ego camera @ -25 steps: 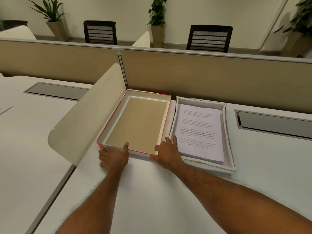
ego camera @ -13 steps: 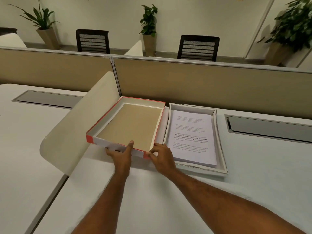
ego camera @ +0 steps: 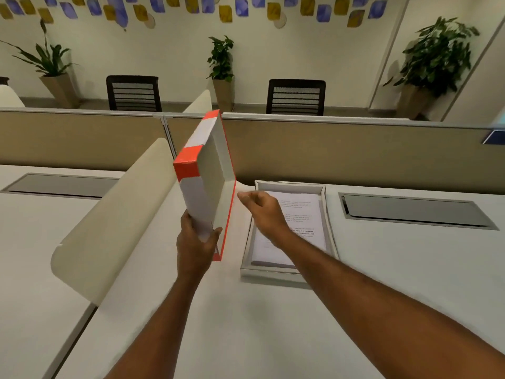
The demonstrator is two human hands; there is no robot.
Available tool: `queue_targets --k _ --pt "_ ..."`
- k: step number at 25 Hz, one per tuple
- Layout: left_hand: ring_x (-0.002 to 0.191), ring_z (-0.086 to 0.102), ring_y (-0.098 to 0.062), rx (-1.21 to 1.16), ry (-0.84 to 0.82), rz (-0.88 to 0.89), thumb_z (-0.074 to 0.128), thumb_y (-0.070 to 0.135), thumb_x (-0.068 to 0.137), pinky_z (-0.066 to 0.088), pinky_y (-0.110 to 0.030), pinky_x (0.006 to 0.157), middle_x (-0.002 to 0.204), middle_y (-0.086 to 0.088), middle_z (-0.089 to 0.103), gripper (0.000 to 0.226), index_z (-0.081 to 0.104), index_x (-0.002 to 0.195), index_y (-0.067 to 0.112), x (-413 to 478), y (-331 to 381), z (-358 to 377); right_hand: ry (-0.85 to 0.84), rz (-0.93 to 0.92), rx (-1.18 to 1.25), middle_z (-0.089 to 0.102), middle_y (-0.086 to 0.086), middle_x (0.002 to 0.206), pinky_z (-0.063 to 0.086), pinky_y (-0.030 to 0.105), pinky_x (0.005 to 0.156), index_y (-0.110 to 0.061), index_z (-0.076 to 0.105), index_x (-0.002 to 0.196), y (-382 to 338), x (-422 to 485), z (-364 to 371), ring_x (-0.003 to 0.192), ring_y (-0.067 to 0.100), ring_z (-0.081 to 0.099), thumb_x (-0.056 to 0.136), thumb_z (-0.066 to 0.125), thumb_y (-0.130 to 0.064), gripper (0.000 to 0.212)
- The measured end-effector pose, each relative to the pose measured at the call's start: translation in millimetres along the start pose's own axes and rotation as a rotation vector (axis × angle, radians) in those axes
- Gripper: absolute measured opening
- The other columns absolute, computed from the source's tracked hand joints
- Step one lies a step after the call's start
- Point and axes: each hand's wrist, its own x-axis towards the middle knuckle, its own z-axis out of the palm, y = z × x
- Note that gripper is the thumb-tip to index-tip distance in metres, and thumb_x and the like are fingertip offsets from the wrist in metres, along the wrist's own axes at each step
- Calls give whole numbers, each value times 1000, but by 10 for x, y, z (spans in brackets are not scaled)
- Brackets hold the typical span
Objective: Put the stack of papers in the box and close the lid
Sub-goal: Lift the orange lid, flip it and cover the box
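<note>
One left hand (ego camera: 195, 242) clamps the red-edged white lid (ego camera: 207, 184) upright; right hand (ego camera: 263, 212) loosely apart

My left hand (ego camera: 195, 243) covers the near lower corner of the white cardboard lid with orange-red corners (ego camera: 203, 184); its inner floor faces away, unseen. My right hand (ego camera: 263, 212) is motion-blurred and hides part of the white printed paper stack (ego camera: 297, 214); print too small to read. Both forearms run off the bottom edge.
</note>
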Motion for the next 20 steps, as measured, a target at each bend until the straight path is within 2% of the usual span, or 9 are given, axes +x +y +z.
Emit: queue_targets --k 2,4,6,9,13,15,17,19,20 --pt "111 62 -34 134 -39 90 75 34 79 53 -51 91 134 -10 56 73 34 138 20 -48 60 13 10 37 212 72 2 106 53 42 96 -27 61 94 -336 95 -171 102 19 68 88 55 -56 30" --pt "101 68 -37 272 -85 250 75 30 80 56 -50 84 128 -13 62 70 35 138 20 -99 81 46 -11 101 428 72 8 111 53 43 95 -27 59 96 -600 145 -331 103 24 69 87 52 -61 35" --pt "92 71 -37 378 -131 401 77 25 78 59 -50 77 122 -14 67 71 38 137 19 -135 96 66 62 161 464 69 13 115 54 46 95 -23 57 104 -745 172 -470 105 29 67 81 62 -60 43" --pt "92 72 -34 447 -182 501 78 24 77 59 -48 74 124 -13 66 72 38 137 18 -131 181 103 188 222 361 67 11 115 57 44 88 -9 53 118 -725 110 -647 98 26 67 75 79 -29 54" --pt "107 67 -29 486 -301 636 81 32 74 59 -46 75 138 -10 57 86 32 144 23 -137 215 140 242 205 374 69 12 107 56 34 69 -6 59 110 -439 -42 -922 85 25 65 78 69 -12 34" --pt "119 56 -16 345 -299 446 72 51 77 53 -40 89 146 0 49 79 37 144 26 -111 176 125 230 184 395 69 9 105 57 31 64 -10 61 110 -241 -105 -1085 85 24 66 81 66 -14 30" --pt "131 46 -17 27 -190 25 48 61 86 41 -36 101 149 1 45 68 42 143 24 -37 139 112 224 204 430 70 8 105 61 33 66 -13 60 111 -24 -147 -1256 88 26 70 84 66 -19 28" --pt "127 53 -21 -395 -278 -433 39 62 92 44 -36 98 141 2 53 66 43 143 21 61 78 123 209 253 471 72 11 106 61 39 73 -12 60 116 205 -171 -1408 92 31 71 87 65 -23 31" --pt "114 63 -19 -536 -382 -561 39 62 91 52 -37 91 128 7 63 62 48 136 22 88 43 144 198 273 487 72 12 106 60 39 74 -11 60 117 309 -183 -1464 91 32 71 88 64 -23 32"
